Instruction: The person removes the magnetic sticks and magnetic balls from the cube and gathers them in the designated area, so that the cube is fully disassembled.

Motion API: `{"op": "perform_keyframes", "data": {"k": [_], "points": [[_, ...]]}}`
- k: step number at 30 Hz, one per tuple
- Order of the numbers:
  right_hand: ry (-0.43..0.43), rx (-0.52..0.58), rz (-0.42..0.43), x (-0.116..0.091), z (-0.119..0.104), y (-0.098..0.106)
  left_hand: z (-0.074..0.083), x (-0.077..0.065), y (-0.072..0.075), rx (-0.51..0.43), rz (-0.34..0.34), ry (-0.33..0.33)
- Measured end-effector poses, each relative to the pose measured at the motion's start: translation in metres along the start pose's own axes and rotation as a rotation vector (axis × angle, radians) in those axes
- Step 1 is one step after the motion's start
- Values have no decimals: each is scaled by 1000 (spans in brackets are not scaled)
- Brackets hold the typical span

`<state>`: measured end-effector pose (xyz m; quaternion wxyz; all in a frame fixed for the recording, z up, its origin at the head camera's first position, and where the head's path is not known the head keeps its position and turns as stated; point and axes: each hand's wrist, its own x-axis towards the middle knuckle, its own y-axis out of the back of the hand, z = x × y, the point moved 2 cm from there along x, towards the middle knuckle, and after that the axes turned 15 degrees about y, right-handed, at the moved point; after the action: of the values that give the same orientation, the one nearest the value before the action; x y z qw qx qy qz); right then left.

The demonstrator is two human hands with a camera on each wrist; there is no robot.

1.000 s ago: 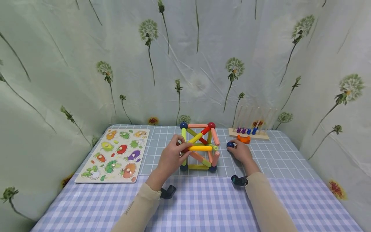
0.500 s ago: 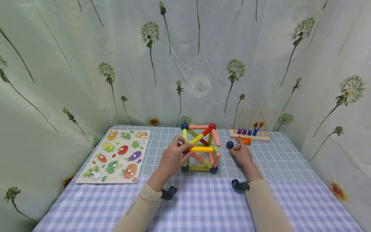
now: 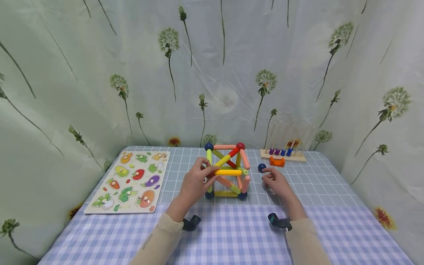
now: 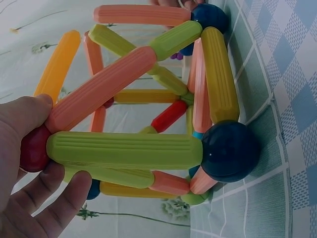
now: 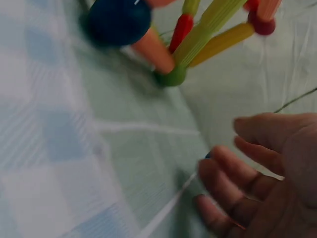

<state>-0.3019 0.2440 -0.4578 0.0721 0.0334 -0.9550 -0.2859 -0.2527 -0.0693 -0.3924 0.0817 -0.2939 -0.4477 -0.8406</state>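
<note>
Ball — perhaps partly behind right fingers

We see rods that look like satin plastic, ribbed lengthwise, beside smooth, glossy balls, whose material we cannot tell. Near the left edge of the tabletop, the puzzle board looks like smooth, painted wood. By the far edge, towards the right corner, we find a peg rack of pale, plain wood with shiny beads, and an orange piece resembling smooth plastic. Matt checked cloth covers the near edge; behind the far edge, we notice a creased, faintly shiny curtain. The sleeves look like matt cloth.
</note>
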Motion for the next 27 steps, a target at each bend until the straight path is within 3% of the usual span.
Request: {"op": "perform_keyframes", "data": {"k": [4,9,12,17,27], "points": [[37,-34,-129,-5,-22,-1,-1,-2,0,2,0,0],[175,-38,-329,-15,-55,-1,-1,1,0,-8,7,-14],[253,-69,-406,-18,-67,-2,-1,3,-1,-9,11,-24],[320,-108,-409,-18,-74,-5,-1,2,-2,-9,15,-41],[298,-73,-377,-18,-71,-8,-2,0,0,5,14,-12]]}}
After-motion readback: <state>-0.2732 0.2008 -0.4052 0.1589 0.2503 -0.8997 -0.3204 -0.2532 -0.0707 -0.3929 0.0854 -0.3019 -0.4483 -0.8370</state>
